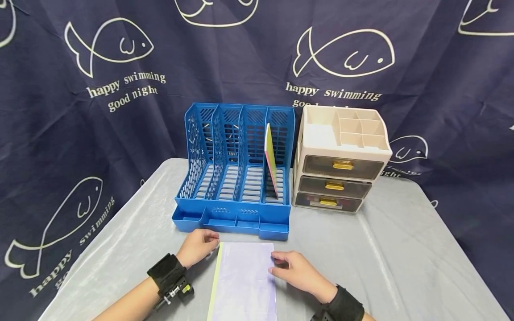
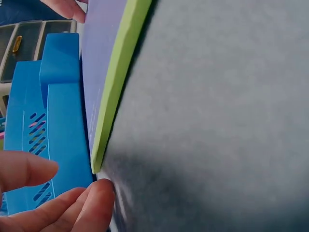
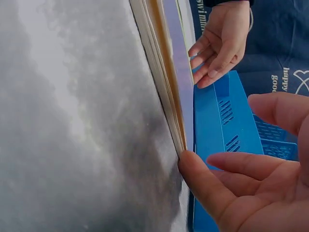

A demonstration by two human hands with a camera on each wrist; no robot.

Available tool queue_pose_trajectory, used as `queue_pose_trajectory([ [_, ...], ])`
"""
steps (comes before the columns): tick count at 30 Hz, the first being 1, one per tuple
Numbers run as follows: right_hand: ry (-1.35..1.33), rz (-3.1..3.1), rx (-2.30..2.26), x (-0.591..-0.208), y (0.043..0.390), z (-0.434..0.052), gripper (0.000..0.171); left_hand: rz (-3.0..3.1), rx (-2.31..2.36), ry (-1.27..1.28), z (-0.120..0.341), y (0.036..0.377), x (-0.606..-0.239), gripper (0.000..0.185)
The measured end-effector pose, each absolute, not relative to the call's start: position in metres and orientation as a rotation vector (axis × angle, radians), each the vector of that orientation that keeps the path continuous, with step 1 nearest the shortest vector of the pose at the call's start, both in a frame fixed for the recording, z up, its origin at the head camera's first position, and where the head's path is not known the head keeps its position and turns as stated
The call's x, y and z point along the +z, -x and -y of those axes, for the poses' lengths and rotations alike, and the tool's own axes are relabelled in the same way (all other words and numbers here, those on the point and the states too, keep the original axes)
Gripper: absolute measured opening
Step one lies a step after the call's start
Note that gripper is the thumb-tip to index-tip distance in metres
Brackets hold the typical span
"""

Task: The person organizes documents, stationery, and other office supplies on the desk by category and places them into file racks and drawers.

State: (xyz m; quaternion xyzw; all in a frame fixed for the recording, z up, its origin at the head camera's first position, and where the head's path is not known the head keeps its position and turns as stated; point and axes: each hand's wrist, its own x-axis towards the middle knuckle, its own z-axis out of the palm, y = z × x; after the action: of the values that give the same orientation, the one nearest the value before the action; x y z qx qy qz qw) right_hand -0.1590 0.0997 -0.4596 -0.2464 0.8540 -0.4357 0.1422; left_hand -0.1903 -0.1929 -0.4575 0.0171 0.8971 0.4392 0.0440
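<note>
A lavender book (image 1: 246,281) with a lime-green spine (image 2: 118,77) lies flat on the table in front of the blue file rack. My left hand (image 1: 198,246) is at its top left corner, fingertips beside the spine's end and thumb held apart. On the other side, my right hand (image 1: 296,271) has a fingertip against the page edges (image 3: 161,82), its thumb raised away from the cover. Neither hand grips the book. The book's near end runs out of the head view.
The blue file rack (image 1: 234,205) has several upright slots; a thin yellow-green book (image 1: 271,154) leans in the rightmost one. Right of it stands a cream drawer unit (image 1: 341,151) with gold handles and open top compartments. A dark fish-print curtain (image 1: 241,53) hangs behind the grey-covered table (image 1: 401,258).
</note>
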Motion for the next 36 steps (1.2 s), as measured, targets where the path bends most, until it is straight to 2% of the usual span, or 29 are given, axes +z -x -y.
queue_pose_trajectory([
  [13, 0.692, -2.467, -1.313, -0.4625, 0.1564, -0.0987, 0.048, -2.599, 1.531, -0.010, 0.1883, 0.1911, -0.4600, 0.019],
  [24, 0.669, -2.463, -1.316, -0.4659, 0.1534, -0.0983, 0.048, -2.178, 1.760, 0.032, 0.1940, 0.1945, -0.4655, 0.043],
  [36, 0.654, -2.446, -1.383, -0.4681, 0.1532, -0.0989, 0.046, -1.994, 1.775, -0.034, 0.1950, 0.1953, -0.4637, 0.037],
])
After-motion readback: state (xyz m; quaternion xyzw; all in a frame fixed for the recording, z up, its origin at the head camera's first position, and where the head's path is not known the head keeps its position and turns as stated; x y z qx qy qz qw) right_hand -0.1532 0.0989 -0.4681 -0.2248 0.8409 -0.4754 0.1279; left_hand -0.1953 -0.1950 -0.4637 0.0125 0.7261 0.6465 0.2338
